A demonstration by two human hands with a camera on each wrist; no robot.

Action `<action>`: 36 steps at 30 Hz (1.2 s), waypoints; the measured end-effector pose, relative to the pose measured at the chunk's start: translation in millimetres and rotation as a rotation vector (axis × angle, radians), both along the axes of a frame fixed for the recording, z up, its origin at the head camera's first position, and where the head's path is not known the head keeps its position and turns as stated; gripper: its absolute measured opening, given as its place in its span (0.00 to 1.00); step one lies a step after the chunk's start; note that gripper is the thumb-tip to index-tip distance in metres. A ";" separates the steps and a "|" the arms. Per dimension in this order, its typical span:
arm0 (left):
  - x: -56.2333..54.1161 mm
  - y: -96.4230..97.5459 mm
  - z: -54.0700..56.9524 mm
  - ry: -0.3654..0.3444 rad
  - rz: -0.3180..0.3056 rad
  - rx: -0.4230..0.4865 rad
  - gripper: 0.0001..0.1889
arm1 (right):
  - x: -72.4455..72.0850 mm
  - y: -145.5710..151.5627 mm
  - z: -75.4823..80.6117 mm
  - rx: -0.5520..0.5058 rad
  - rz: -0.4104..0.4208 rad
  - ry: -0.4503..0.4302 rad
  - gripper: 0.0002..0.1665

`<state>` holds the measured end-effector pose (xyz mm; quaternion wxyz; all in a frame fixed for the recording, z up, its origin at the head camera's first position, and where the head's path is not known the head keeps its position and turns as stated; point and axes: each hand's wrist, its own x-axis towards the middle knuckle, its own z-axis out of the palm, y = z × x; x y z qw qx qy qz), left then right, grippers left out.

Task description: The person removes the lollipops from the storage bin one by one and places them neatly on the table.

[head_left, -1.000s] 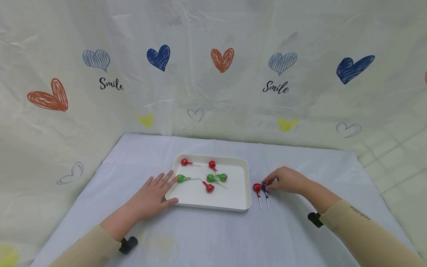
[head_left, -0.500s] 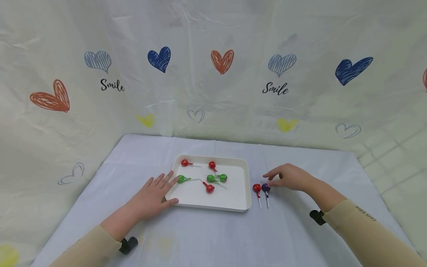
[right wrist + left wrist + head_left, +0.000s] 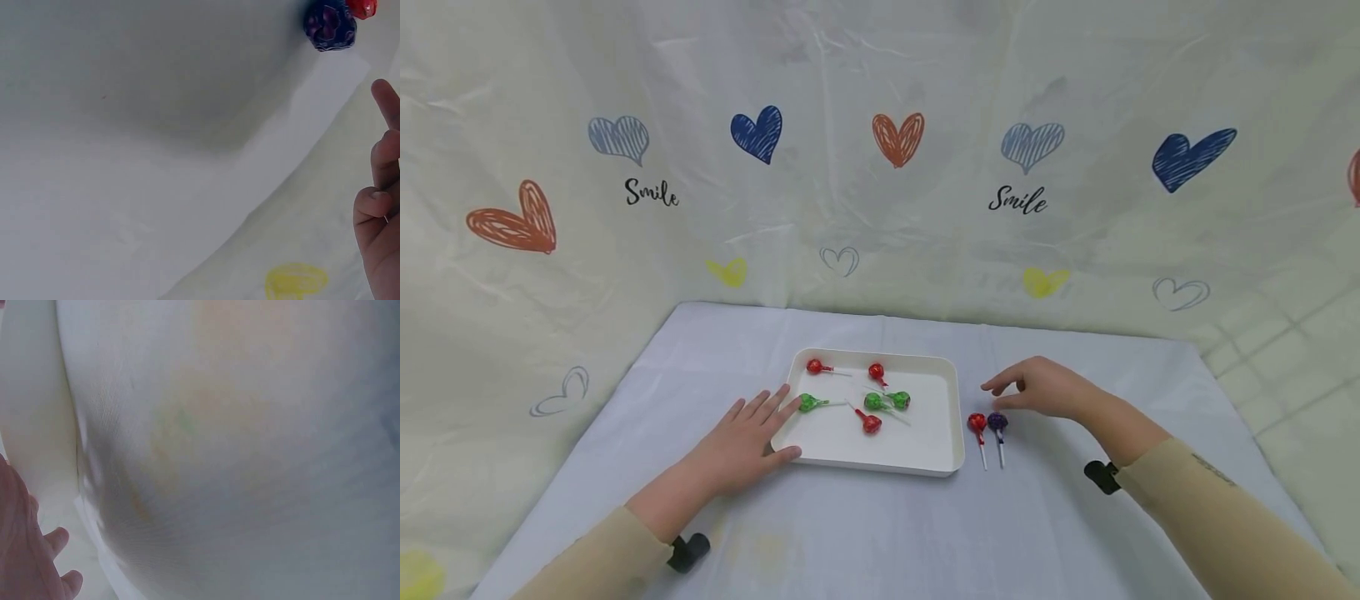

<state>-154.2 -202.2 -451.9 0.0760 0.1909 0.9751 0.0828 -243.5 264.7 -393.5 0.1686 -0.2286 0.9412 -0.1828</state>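
Observation:
With fingers spread, my left hand (image 3: 741,446) rests at the left edge of a white tray (image 3: 925,442). Inside the tray lie red lollipops (image 3: 871,424) and green lollipops (image 3: 874,401). Right of the tray, a red lollipop (image 3: 977,422) and a purple lollipop (image 3: 997,422) lie side by side on the cloth, sticks toward me. My right hand (image 3: 1045,387) hovers just above and behind these two, touching neither, thumb and forefinger apart. The right wrist view shows the purple lollipop (image 3: 331,25) apart from the hand (image 3: 381,206), whose other fingers are bent.
A white cloth (image 3: 865,533) covers the table. Behind it hangs a pale sheet (image 3: 955,275) printed with hearts and "Smile". Dark wrist cameras sit at both cuffs, the left camera (image 3: 688,552) and the right camera (image 3: 1102,477).
My right hand has let go of the purple lollipop and lifted up and away from it. The purple lollipop stays beside the red one. My left hand has not moved.

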 end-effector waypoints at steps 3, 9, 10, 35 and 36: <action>0.2 -0.4 -0.3 0.005 -0.003 0.000 0.44 | -3.5 -10.8 4.8 -0.004 0.010 -0.003 0.21; 0.9 -1.4 -0.4 0.012 -0.004 0.010 0.45 | -11.7 -40.7 12.1 0.006 0.033 -0.009 0.21; 0.9 -1.5 -0.5 0.014 -0.006 0.012 0.45 | -13.1 -46.2 12.9 0.005 0.044 -0.011 0.21; 0.8 -0.3 0.7 0.016 -0.002 0.012 0.44 | -32.8 -133.6 1.7 0.177 0.182 -0.016 0.16; 0.8 0.1 1.0 0.012 -0.003 0.018 0.44 | -33.1 -135.7 0.4 0.188 0.180 -0.020 0.16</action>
